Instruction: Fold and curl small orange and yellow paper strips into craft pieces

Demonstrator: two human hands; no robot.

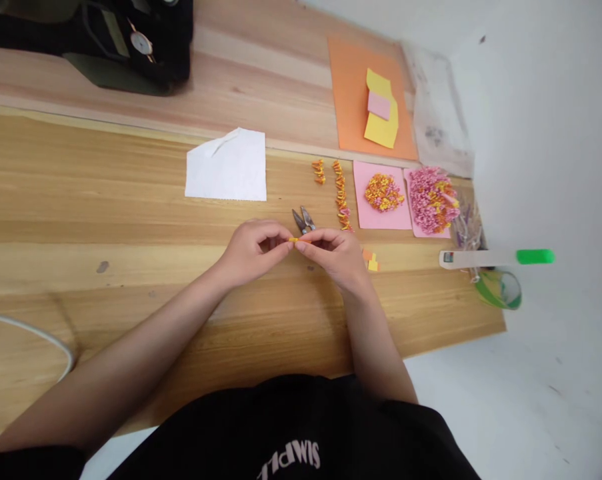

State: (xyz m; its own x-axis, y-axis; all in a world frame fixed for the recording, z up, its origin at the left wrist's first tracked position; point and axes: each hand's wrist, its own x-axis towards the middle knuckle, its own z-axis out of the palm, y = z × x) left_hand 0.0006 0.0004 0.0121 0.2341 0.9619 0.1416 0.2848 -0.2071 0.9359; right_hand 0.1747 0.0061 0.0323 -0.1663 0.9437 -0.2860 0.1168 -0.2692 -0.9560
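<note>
A tiny orange-yellow strip (293, 239) is pinched at its two ends, between the fingertips of my left hand (258, 250) and my right hand (333, 257). Just beyond the fingertips lie small dark-bladed snips (305, 220), their handles partly hidden by my right hand. Two columns of small twisted orange and yellow pieces stand farther up, a short one (319, 171) and a longer one (341, 193). Small orange and yellow paper bits (372, 260) rest right of my right wrist.
Piles of small pink and orange pieces sit on pink sheets (363, 217) at the right. Behind are an orange sheet (348, 100) and white paper (225, 173). A black bag (175, 40) is back left; green tape (501, 289) and a white-green tool (475, 259) are right.
</note>
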